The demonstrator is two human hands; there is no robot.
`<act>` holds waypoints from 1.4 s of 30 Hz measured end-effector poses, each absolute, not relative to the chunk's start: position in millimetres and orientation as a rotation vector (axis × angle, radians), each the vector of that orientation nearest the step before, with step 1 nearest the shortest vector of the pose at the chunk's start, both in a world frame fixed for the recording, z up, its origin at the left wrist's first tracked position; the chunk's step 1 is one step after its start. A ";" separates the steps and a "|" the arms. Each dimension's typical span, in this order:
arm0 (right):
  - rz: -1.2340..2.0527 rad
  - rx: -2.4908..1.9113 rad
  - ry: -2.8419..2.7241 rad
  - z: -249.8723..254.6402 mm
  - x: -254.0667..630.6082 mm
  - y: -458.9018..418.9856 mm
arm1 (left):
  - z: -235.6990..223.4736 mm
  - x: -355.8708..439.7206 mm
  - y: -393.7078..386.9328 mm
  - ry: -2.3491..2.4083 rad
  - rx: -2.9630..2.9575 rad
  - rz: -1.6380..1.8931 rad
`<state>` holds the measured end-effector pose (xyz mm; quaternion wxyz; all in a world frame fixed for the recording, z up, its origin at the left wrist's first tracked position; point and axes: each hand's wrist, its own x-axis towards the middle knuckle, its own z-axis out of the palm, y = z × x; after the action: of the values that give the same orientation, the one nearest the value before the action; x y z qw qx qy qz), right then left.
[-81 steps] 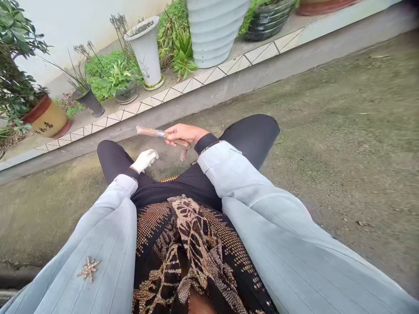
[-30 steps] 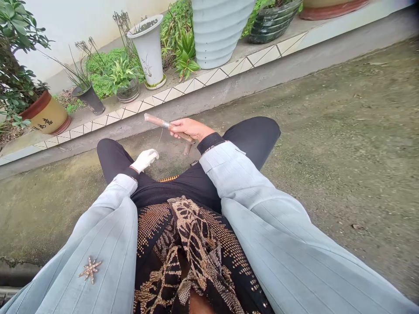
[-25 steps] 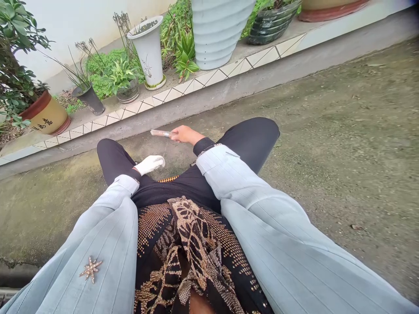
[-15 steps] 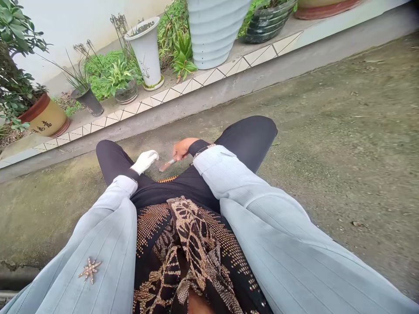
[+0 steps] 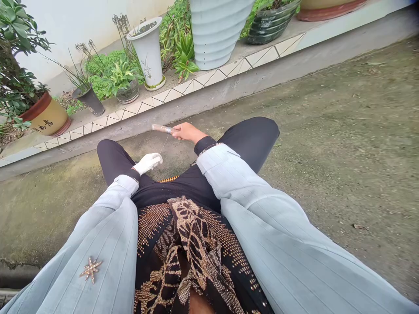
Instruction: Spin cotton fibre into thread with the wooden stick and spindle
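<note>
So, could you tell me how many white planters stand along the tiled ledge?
2: a tapered white planter and, to its right, a large ribbed white planter, cut off by the frame's top edge.

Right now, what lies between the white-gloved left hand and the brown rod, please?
A thin strand hangs from the brown rod toward the white-gloved left hand, in the head view.

We note pale blue-grey pinstriped jacket sleeves [image 5: 258,231] over black cuffs [image 5: 204,145]. A gold star-shaped brooch [image 5: 91,269] sits on the left sleeve, lower left of frame. We record a white cloth glove [image 5: 148,163] on the left hand [image 5: 148,163], black trousers [image 5: 252,135], and black cloth beaded with gold leaf patterns [image 5: 193,248] at lower centre.
</note>
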<state>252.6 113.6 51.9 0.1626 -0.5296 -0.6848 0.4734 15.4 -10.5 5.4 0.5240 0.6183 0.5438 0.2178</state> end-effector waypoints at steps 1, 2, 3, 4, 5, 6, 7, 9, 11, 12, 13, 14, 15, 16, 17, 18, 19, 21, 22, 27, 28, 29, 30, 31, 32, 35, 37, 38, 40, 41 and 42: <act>1.213 -1.619 -2.116 50.3 251.2 114.4 | 4.7 15.7 -10.6 1.306 1.501 0.529; 1.087 -1.689 -2.265 48.8 249.8 115.1 | 4.1 15.7 -10.7 1.314 1.519 0.537; 0.990 -1.725 -2.388 47.3 248.2 115.5 | 3.7 15.6 -10.8 1.326 1.536 0.540; 0.933 -1.742 -2.478 45.6 246.5 115.5 | 3.5 15.4 -10.9 1.340 1.554 0.537; 0.917 -1.750 -2.544 43.7 244.7 115.0 | 3.8 15.0 -11.1 1.359 1.574 0.530; 0.942 -1.753 -2.593 41.5 242.8 114.1 | 4.5 14.5 -11.4 1.379 1.595 0.525; 0.997 -1.751 -2.637 39.0 241.2 112.8 | 5.6 13.9 -11.6 1.403 1.614 0.525; 1.140 -1.734 -2.741 34.2 239.0 109.1 | 8.8 12.3 -11.7 1.460 1.638 0.554; 1.413 -1.649 -2.820 31.8 239.1 104.8 | 12.1 10.3 -11.0 1.512 1.625 0.600; 1.579 -1.581 -2.841 32.3 240.2 102.8 | 13.4 9.3 -10.3 1.536 1.602 0.626; 1.754 -1.487 -2.840 34.1 241.9 101.2 | 14.3 8.2 -9.3 1.557 1.570 0.656; 1.923 -1.360 -2.800 36.9 244.1 100.2 | 14.6 7.3 -8.3 1.572 1.535 0.684; 2.060 -1.208 -2.714 40.6 246.7 99.8 | 14.4 6.5 -7.2 1.583 1.503 0.710; 2.132 -1.063 -2.589 44.6 249.4 100.2 | 13.8 6.0 -6.2 1.589 1.478 0.734; 2.134 -0.937 -2.404 48.5 252.0 101.2 | 12.6 5.6 -5.5 1.585 1.460 0.743; 2.093 -0.855 -2.203 52.0 254.3 102.7 | 11.2 5.6 -5.2 1.571 1.449 0.732; 2.018 -0.821 -2.008 54.6 256.1 104.6 | 9.3 5.8 -5.2 1.546 1.443 0.700; 1.830 -0.915 -1.747 57.0 257.5 108.7 | 5.1 6.8 -6.1 1.471 1.453 0.606; 1.738 -1.024 -1.704 57.0 257.1 110.5 | 2.8 7.6 -6.7 1.424 1.472 0.561; 1.135 -1.695 -2.330 50.7 249.9 114.2 | -5.3 10.5 -8.9 1.323 1.596 0.547; 1.072 -1.745 -2.449 48.6 248.4 113.7 | -5.4 10.6 -9.0 1.339 1.599 0.567; 1.067 -1.768 -2.525 46.2 247.1 112.8 | -4.9 10.6 -9.1 1.363 1.597 0.590; 1.110 -1.774 -2.564 43.4 246.1 111.5 | -3.8 10.4 -9.1 1.391 1.595 0.610; 1.177 -1.770 -2.588 40.4 245.3 110.1 | -2.3 9.9 -9.1 1.422 1.592 0.629; 1.266 -1.756 -2.628 37.3 244.9 108.8 | -0.5 9.3 -9.0 1.453 1.588 0.646; 1.739 -1.540 -2.750 30.3 245.5 106.5 | 4.7 6.0 -7.9 1.515 1.548 0.714; 2.099 -1.227 -2.709 30.2 247.5 107.4 | 6.5 3.4 -6.5 1.528 1.483 0.789; 2.210 -1.061 -2.629 31.8 248.9 108.4 | 6.7 2.4 -5.7 1.530 1.447 0.818; 2.234 -0.818 -2.375 37.2 252.0 110.5 | 5.9 1.7 -4.7 1.529 1.388 0.835; 2.178 -0.759 -2.217 40.3 253.2 111.4 | 4.9 2.2 -4.5 1.519 1.372 0.813; 2.097 -0.741 -2.056 43.1 254.0 112.1 | 3.8 3.1 -4.6 1.500 1.369 0.773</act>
<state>254.0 112.1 43.1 0.0562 -0.2444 -0.6777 0.6912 3.1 -4.6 3.8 0.4657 0.5575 0.6109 0.3147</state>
